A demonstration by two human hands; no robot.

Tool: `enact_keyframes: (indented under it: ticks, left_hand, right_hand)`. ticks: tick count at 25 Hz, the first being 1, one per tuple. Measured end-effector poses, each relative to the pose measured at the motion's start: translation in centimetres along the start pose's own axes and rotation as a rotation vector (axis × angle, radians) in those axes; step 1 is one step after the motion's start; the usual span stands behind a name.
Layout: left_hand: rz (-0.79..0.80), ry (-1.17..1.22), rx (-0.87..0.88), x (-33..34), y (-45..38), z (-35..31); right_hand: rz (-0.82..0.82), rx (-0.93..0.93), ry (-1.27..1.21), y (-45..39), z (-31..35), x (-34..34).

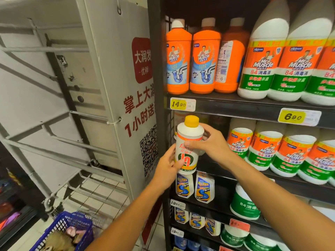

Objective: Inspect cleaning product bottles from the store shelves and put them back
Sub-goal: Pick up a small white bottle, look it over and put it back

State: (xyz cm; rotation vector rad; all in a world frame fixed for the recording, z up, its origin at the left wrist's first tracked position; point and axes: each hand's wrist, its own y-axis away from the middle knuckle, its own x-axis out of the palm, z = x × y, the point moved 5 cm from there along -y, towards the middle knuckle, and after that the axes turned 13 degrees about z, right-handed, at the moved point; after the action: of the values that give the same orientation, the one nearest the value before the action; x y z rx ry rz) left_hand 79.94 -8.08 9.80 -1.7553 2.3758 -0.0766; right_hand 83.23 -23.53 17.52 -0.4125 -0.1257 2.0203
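We held the white bottle (pixel 187 145) (yellow cap up) before the dark shelves (pixel 253 105), our left hand (pixel 167 166) curled round its base, right hand (pixel 211 144) gripping its shoulder.

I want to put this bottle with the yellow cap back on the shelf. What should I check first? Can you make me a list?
1. Both hands hold the bottle: ok. The left hand grips the lower part of the white bottle, the right hand the upper part.
2. Yellow cap on: ok, it sits on top; whether tight, cannot tell.
3. Bottle upright: ok, only slightly tilted.
4. Free spot on the middle shelf behind the bottle: cannot tell, the bottle and hands hide it.
5. Neighbours out of the way: ok, the Mr Muscle 84 disinfectant bottles stand off to the right.
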Motion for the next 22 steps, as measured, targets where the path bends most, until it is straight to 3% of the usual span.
enact_keyframes:
  ticks: [8, 22]
  left_hand:
    - [-0.230, 0.105, -0.034, 0.6, -1.9, 0.0]
    - [-0.166, 0.127, -0.173, 1.3, -3.4, 3.6]
  right_hand:
    - [-0.069, 0.068, 0.058, -4.4, -2.5, -0.7]
    - [-0.070, 0.275, 0.069, -9.2, -6.2, -1.1]
